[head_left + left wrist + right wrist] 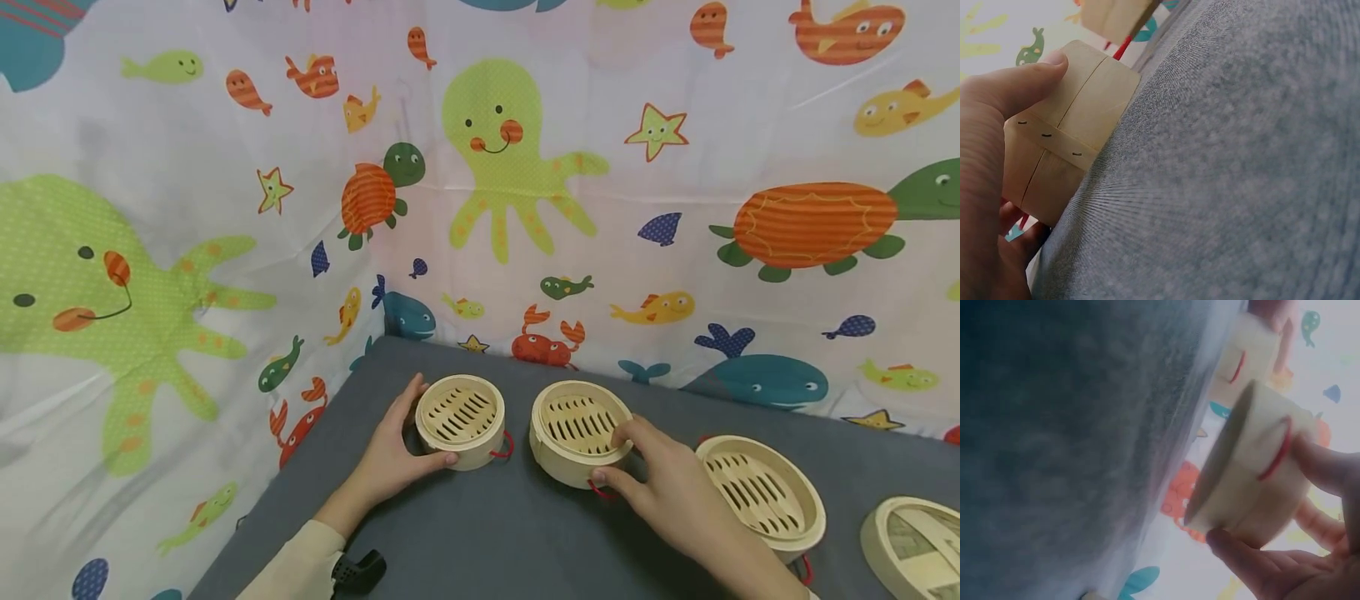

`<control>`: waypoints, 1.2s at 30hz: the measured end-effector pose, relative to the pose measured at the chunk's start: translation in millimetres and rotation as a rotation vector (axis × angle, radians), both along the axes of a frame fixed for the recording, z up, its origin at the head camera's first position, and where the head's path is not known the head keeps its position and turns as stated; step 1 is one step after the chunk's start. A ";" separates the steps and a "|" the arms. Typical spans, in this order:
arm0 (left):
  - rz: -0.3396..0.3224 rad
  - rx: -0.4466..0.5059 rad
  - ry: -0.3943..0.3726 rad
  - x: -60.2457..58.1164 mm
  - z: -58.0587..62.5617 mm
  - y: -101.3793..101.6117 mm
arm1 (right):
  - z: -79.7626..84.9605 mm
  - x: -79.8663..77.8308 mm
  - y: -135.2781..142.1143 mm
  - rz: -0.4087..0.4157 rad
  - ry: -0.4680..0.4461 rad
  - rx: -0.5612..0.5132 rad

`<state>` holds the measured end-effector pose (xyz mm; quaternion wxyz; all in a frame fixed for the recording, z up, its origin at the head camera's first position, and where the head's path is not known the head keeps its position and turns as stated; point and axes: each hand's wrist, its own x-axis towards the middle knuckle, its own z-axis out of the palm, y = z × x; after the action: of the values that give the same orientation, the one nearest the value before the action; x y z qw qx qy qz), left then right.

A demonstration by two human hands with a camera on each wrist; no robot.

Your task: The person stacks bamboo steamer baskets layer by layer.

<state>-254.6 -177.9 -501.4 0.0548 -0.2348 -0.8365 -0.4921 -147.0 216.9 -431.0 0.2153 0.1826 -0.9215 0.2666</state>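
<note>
Two small round bamboo steamer baskets with slatted bottoms and red cord loops are in my hands. My left hand (390,462) grips the left basket (474,456) around its side, thumb at the front and fingers behind. In the left wrist view, that basket (1075,106) sits at the dark cloth, a stitched seam facing me. My right hand (663,479) holds the other basket (557,468) by its right side, thumb near the red loop. The right wrist view shows this basket (1266,481) held above the cloth. A narrow gap separates the two baskets.
A third bamboo steamer basket (812,510) lies right of my right hand, under the forearm's line. Farther right, a round bamboo piece with a woven face (907,542) is cut off by the frame. A dark grey cloth (487,550) covers the table; sea-animal curtains (600,267) hang behind and left.
</note>
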 end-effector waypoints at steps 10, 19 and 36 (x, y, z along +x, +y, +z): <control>-0.011 0.049 0.014 1.2 2.3 0.9 | 13.9 -16.0 -16.9 0.006 0.012 -0.054; -0.064 0.064 -0.022 -0.2 5.1 2.2 | 17.8 -32.7 -31.0 0.112 0.008 -0.154; -0.142 0.069 -0.057 1.2 6.3 -0.1 | 20.7 -52.4 -70.0 0.260 -0.078 -0.227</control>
<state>-253.4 -178.0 -495.0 0.0038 -0.2774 -0.8013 -0.5300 -199.4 146.9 -410.2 0.1622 0.2641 -0.8620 0.4012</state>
